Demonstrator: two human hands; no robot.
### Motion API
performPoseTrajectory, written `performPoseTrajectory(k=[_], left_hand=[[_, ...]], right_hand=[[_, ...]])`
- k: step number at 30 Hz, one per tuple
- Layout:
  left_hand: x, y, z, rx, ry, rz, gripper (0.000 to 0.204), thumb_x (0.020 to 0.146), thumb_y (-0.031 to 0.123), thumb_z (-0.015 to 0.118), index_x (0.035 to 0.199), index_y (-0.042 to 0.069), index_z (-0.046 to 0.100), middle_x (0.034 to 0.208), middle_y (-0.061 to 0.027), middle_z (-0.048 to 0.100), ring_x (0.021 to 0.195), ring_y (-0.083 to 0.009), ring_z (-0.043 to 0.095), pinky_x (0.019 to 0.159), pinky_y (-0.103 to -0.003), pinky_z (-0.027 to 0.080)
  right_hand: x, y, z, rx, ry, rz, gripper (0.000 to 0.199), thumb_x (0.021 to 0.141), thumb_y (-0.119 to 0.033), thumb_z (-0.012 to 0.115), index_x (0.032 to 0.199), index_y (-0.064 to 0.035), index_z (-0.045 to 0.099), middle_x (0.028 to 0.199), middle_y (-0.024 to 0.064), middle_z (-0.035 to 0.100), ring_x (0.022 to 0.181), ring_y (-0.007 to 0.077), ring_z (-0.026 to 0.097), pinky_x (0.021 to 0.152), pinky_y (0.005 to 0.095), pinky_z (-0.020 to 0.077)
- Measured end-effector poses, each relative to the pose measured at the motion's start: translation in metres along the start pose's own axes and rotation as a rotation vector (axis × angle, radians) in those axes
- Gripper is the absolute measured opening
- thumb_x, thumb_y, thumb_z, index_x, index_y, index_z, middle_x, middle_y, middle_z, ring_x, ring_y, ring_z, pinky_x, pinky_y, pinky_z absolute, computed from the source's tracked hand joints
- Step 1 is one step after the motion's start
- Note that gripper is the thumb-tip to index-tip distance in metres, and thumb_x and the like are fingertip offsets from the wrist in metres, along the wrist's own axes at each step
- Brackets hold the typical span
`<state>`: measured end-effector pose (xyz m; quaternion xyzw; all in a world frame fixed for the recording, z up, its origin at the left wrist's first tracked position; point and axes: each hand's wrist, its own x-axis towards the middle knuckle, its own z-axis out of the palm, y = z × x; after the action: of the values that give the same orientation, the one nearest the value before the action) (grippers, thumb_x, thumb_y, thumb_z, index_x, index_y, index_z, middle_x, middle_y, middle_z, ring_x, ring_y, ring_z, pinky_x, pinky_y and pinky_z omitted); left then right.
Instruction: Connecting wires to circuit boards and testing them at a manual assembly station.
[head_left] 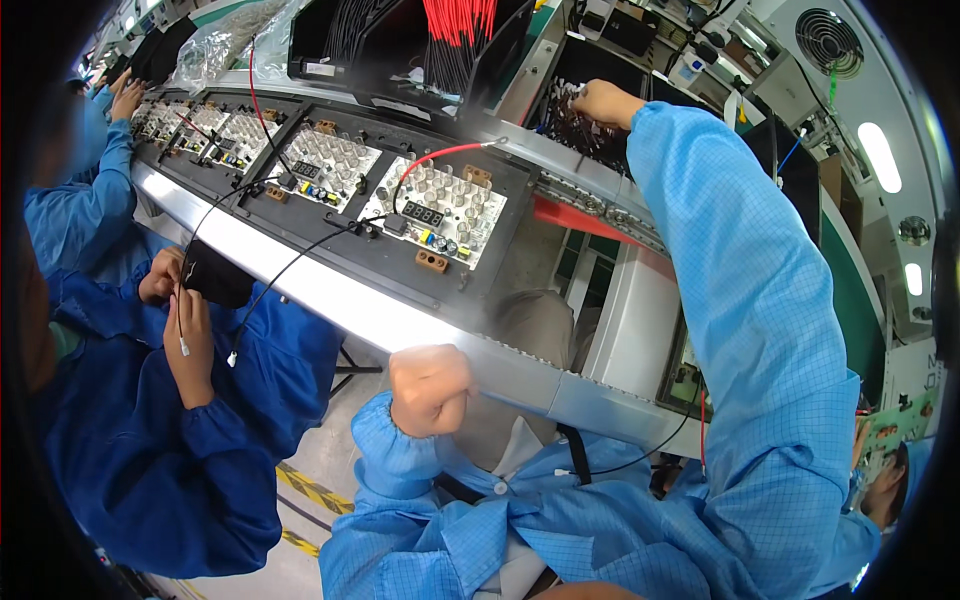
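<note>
Right hand [602,103] hovering nearer, right at dark parts [588,142], grip narrow, contents unclear; left hand [432,388] hanging curled, well apart.

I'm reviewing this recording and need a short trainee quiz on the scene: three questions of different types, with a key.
1. What does the co-worker in dark blue hold?
A) a screwdriver
B) a black wire
C) a paper cup

2. True or false: the wearer's right hand reaches into the black bin of small parts, while the left hand is away from it.

3. Fill in: the arching wire over the far edge of the circuit board nearest the right hand is mostly ____ in colour.

Key: 1 B; 2 true; 3 red.
</note>
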<state>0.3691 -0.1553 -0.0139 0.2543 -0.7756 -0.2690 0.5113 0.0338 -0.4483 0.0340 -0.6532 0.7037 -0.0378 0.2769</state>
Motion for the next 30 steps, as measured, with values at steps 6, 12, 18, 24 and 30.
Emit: performPoseTrajectory(k=[6, 12, 18, 24, 30], left_hand=[[-0.003, -0.002, -0.005, -0.015, -0.011, -0.041, 0.008, 0.056, -0.001, 0.051, 0.059, 0.005, 0.055, 0.056, -0.0092, 0.048, 0.048, -0.0274, 0.049, 0.045, -0.035, 0.039], [0.005, 0.009, -0.012, -0.122, -0.045, -0.193, 0.013, 0.065, -0.005, 0.048, 0.071, 0.001, 0.058, 0.069, -0.0125, 0.056, 0.061, -0.0293, 0.058, 0.057, -0.035, 0.047], [0.019, 0.025, -0.009, -0.207, 0.054, -0.285, 0.029, 0.078, -0.009, 0.048, 0.102, -0.001, 0.063, 0.097, -0.0131, 0.058, 0.077, -0.0193, 0.062, 0.063, -0.028, 0.05], [0.033, 0.041, -0.014, -0.155, 0.278, -0.181, 0.054, 0.079, -0.009, 0.06, 0.131, 0.004, 0.052, 0.119, -0.0157, 0.053, 0.101, -0.0237, 0.061, 0.077, -0.032, 0.053], [0.036, 0.055, -0.018, 0.004, 0.38, -0.086, 0.032, 0.072, -0.001, 0.072, 0.103, 0.0, 0.065, 0.09, -0.0137, 0.062, 0.08, -0.0252, 0.064, 0.065, -0.031, 0.05]], right_hand=[[-0.016, -0.012, -0.031, 0.23, 0.192, -0.057, 0.026, 0.093, -0.03, 0.057, 0.077, -0.0092, 0.059, 0.059, -0.0028, 0.052, 0.046, 0.0069, 0.048, 0.039, 0.0222, 0.0359], [-0.066, -0.039, -0.056, 0.351, 0.39, -0.299, 0.023, 0.092, -0.034, 0.06, 0.092, -0.0114, 0.062, 0.074, -0.0028, 0.059, 0.058, 0.0057, 0.054, 0.05, 0.0197, 0.0419], [-0.129, -0.089, -0.086, 0.515, 0.637, -0.71, 0.016, 0.096, -0.018, 0.057, 0.09, -0.0034, 0.057, 0.069, 0.0024, 0.06, 0.058, 0.0066, 0.056, 0.054, 0.0207, 0.0441], [-0.241, -0.168, -0.027, 0.506, 0.105, -1.068, 0.017, 0.095, -0.019, 0.058, 0.091, -0.0022, 0.057, 0.07, 0.0007, 0.059, 0.059, 0.0077, 0.057, 0.054, 0.0215, 0.0465], [-0.285, -0.184, 0.031, 0.212, -0.019, -1.294, 0.019, 0.085, -0.012, 0.07, 0.076, -0.0003, 0.058, 0.067, 0.0051, 0.06, 0.058, 0.0085, 0.06, 0.051, 0.0228, 0.0433]])
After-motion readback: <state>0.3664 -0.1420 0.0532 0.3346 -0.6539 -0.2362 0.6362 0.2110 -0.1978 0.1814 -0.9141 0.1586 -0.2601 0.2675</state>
